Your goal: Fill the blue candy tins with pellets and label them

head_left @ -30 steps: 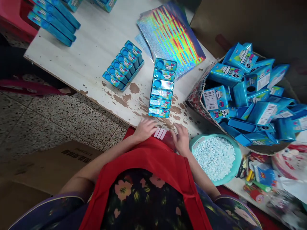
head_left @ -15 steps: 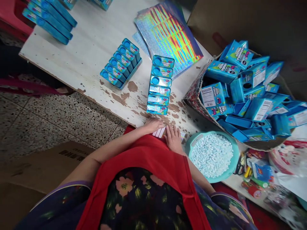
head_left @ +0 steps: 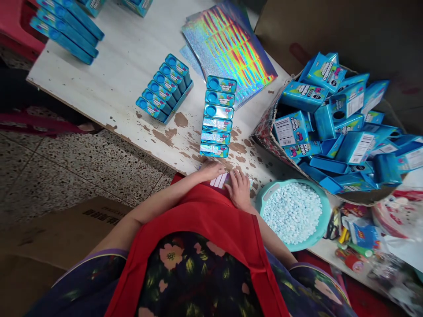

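A small sticker sheet with white strips (head_left: 218,181) lies at the table's front edge against the red apron. My left hand (head_left: 211,170) is at the sheet's left side, its fingers curled together at the upper edge; what they pinch is too small to make out. Spread over the sheet's right part, my right hand (head_left: 239,188) rests with its fingers apart. Just beyond my hands stands a row of several blue candy boxes (head_left: 216,123); the nearer ones carry shiny strips across their tops.
Another blue box row (head_left: 163,90) stands further left. Shiny holographic sheets (head_left: 231,48) lie at the back. On the right are a carton of blue boxes (head_left: 269,127) and a teal basin (head_left: 325,211) of pale candies. More blue boxes (head_left: 66,31) lie far left.
The view has shifted slightly. My left hand's fingers have moved a little at the sheet's upper edge, while my right hand stays nearly in place.
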Tool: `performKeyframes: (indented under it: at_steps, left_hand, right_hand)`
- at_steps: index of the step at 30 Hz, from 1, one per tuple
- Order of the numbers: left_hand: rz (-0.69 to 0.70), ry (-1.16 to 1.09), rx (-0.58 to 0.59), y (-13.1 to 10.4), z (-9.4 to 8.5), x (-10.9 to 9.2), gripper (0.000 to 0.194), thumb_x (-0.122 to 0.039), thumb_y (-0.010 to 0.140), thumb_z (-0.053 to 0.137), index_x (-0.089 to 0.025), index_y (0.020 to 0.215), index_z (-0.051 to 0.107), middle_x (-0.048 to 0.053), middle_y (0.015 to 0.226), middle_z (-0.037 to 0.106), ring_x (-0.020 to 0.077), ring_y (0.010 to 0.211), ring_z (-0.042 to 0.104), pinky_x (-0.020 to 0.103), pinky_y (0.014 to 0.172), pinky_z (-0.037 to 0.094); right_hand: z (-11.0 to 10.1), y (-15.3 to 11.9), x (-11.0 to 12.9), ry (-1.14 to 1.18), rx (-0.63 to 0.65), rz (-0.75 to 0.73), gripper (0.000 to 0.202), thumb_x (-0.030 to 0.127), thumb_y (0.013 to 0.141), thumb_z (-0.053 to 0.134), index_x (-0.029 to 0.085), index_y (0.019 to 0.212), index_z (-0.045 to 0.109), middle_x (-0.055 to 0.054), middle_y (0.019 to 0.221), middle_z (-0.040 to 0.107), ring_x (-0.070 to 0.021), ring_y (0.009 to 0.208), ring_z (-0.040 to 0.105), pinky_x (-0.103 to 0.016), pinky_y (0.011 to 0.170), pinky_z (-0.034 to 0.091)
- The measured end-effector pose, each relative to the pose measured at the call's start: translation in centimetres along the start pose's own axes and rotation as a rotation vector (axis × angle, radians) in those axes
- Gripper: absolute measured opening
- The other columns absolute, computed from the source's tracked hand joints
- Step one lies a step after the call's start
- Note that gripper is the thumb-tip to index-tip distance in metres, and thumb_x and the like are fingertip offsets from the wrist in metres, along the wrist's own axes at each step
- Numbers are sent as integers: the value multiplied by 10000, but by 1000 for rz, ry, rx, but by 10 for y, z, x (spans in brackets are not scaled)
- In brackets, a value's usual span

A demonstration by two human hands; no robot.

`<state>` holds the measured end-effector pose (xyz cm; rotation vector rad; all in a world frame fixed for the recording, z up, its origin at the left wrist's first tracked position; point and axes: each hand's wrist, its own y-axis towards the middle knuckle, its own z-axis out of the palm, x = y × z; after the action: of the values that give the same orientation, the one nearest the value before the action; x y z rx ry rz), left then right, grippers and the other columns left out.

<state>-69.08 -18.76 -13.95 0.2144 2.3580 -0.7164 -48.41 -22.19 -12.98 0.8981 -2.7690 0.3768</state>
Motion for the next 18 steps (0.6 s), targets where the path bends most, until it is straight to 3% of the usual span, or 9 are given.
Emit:
performKeyframes:
  at_steps: [6, 13, 18]
  left_hand:
    - [-11, -22, -5, 6, 7, 5, 344, -354, 905, 444, -143, 806, 697, 93, 798, 693, 206, 731, 598, 285, 641, 365]
    - [-20, -39, -12, 11, 10, 8, 313, -336, 890, 471, -152, 763, 690, 79, 792, 695, 197, 745, 601, 275, 646, 372]
    - [-23, -36, -21, 15, 13, 10, 322, -347, 885, 476, -149, 749, 690, 79, 757, 681, 203, 715, 596, 288, 645, 382]
  right_hand:
    - [9, 3, -6, 5, -4, -63, 465, 352, 969, 457, 167, 1395, 473, -140, 1376, 555, -294, 1292, 454, -520, 1108, 263]
    - [9, -5, -9, -18, -96, -184, 325, 323, 962, 484, 168, 1218, 613, -130, 1357, 566, -284, 1282, 449, -470, 1068, 326]
    - [0, 0, -8, 15, -180, -161, 179, 287, 938, 542, 188, 1007, 674, -80, 1021, 701, -235, 981, 563, -384, 886, 416]
